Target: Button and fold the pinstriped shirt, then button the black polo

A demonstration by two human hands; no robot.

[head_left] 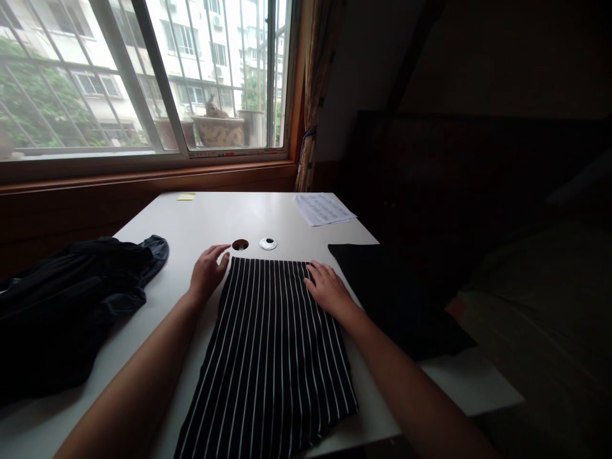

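Observation:
A black garment with white stripes lies folded long and flat on the white table, its near end reaching toward me. My left hand is beside its far left corner, thumb and fingers apart, with nothing in it. On the far right corner of the striped cloth rests my right hand, its fingers spread over the edge. Just past the far edge are a round hole in the tabletop and a white round cap with a dark opening.
Dark crumpled clothing is heaped at the left. A black folded cloth lies at the right edge. Printed papers and a yellow note are at the back. Behind stands a barred window with a curtain.

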